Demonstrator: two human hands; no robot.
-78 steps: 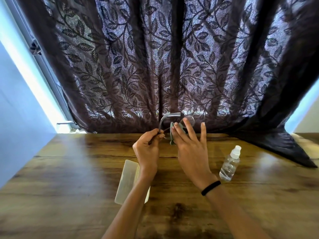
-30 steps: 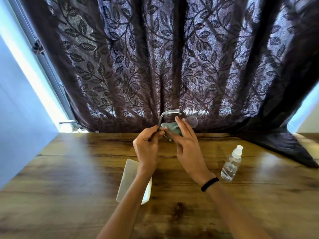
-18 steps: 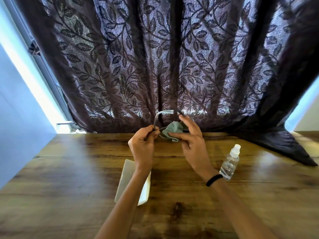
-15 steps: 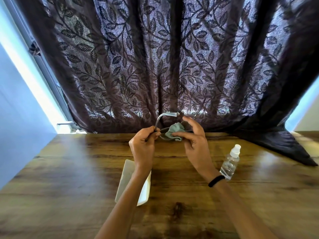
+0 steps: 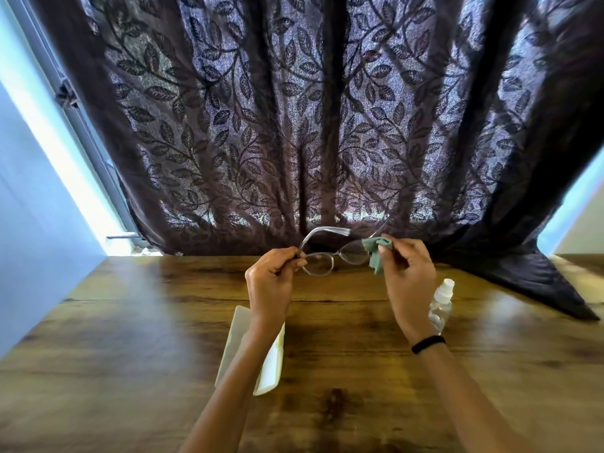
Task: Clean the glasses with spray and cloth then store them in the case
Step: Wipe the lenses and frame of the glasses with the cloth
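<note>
Clear-framed glasses (image 5: 322, 260) hang in the air above the far part of the wooden table (image 5: 137, 322). My left hand (image 5: 271, 282) pinches their left hinge corner, with one temple arm sticking up. My right hand (image 5: 407, 276) pinches a small green cloth (image 5: 372, 251) over the right lens rim. A white glasses case (image 5: 266, 367) lies open on the table under my left forearm. A clear spray bottle (image 5: 441, 307) with a white cap stands just right of my right wrist.
A dark leaf-patterned curtain (image 5: 327, 125) hangs right behind the table's far edge, and its hem spills onto the table at the far right (image 5: 536, 279). A pale wall (image 5: 32, 197) borders the table on the left.
The glasses have turned to face me, both lenses now showing. My right hand moved right with the cloth, from the left lens to the right lens. My left hand stays on the frame.
</note>
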